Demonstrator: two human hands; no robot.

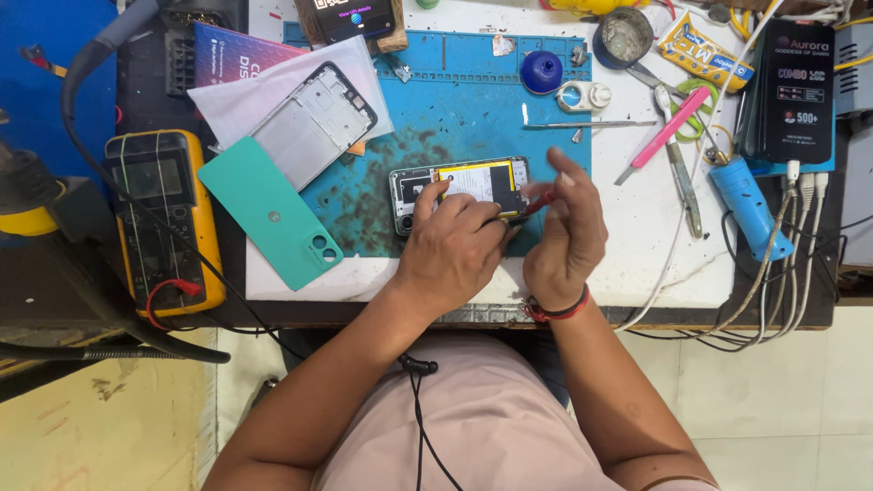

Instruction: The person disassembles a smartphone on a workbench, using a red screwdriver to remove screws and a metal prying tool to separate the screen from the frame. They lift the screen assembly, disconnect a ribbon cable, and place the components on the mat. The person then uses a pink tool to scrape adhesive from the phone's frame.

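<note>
From the head camera, the opened phone (459, 191) lies on the blue mat (473, 91) on the bench (655, 245), its battery showing. The left hand (452, 250) presses down on its lower edge, grip closed on the phone; the right hand (564, 232) pinches a thin red-tipped tool (536, 204) at the phone's right end.

I am sitting at a white tabletop (655, 245) with a worn dark front edge, and a blue work mat (473, 100) is covering its middle. Pale cream floor tiles (782, 409) are showing below me, looking stained and yellowish at my left. Even, bright light is falling across everything.
</note>
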